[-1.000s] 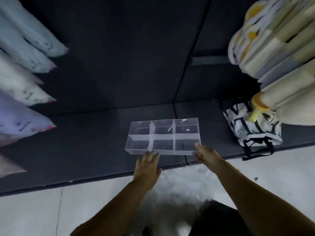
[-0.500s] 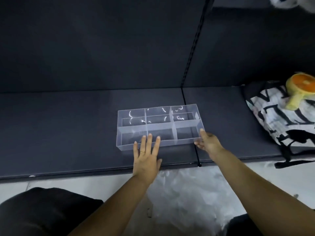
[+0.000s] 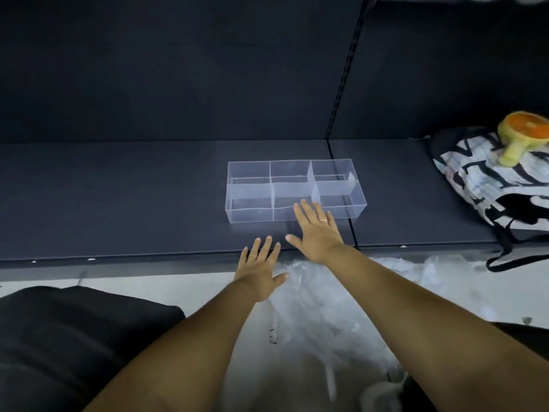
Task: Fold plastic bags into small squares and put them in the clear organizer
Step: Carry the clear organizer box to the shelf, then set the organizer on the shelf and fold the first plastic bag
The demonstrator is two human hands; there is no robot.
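1. Presently the step in hand looks like settling the clear organizer (image 3: 249, 214) in place. None of its six compartments holds anything yet.
2. Both hands are spread flat with straight fingers and hold nothing. The right hand (image 3: 318, 233) reaches furthest, with its fingertips over the organizer's near wall at the middle compartment. Whether they press it I cannot tell. The left hand (image 3: 261, 272) lies nearer the body and just left of the right one, at the front edge of the shelf (image 3: 118, 203).
3. To do this well, push evenly with flat fingers low on the wall. The box looks light and thin-walled, so a push at one corner would probably swing it on the smooth shelf.
4. Leave bare shelf between the hands and the box, since folding wants a flat, firm surface.
5. The plastic bags (image 3: 312, 316) lie in a heap beneath both forearms on the pale floor (image 3: 148, 278). They are filmy, crinkled and translucent, and likely slippery and springy. Each fold should be flattened to press the air out.
6. The organizer is a clear, rigid rectangle, three compartments by two, with straight dividers and slightly wavy walls.
7. Well to the right of the right hand sits a soft black-and-white printed bag (image 3: 481, 185) with a yellow-orange plush toy (image 3: 525, 135) on it.
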